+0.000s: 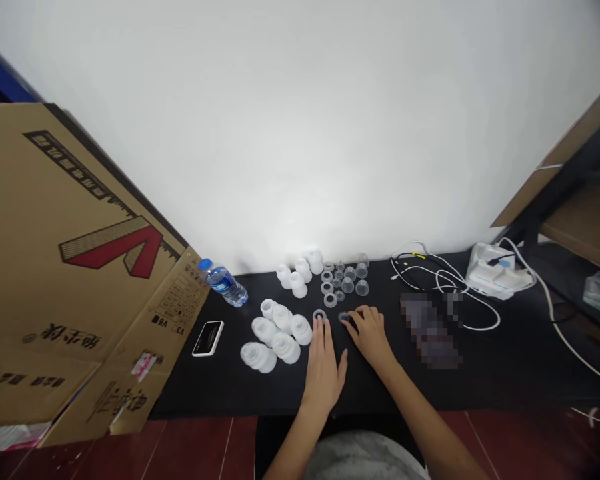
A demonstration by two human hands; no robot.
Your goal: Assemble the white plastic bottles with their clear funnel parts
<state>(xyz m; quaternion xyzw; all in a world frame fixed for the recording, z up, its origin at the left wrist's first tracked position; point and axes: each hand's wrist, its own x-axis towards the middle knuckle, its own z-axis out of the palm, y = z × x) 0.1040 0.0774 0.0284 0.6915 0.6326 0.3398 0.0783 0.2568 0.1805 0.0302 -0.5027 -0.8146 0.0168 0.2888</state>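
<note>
My left hand [324, 367] lies over the black table with its fingers stretched out, fingertips touching a translucent ring [319, 313]. To its right, my right hand [371, 335] pinches a small clear silicone-looking piece [343, 317] between thumb and fingers, low at the table. Beyond the hands stand loose translucent rings [330, 300], small clear nipple-like pieces [339, 295] and clear domed caps [361, 288]. Left of my left hand is a group of white bottle-like parts [285, 348], several topped with clear caps. More white necked parts [299, 285] without caps stand near the wall.
A water bottle [223, 282] and a white-edged phone [208, 338] are at the left, beside a large cardboard box [80, 267]. On the right lie a blurred-out object [430, 331], white cables [473, 327] and a white device [497, 270]. A wall [330, 133] bounds the back.
</note>
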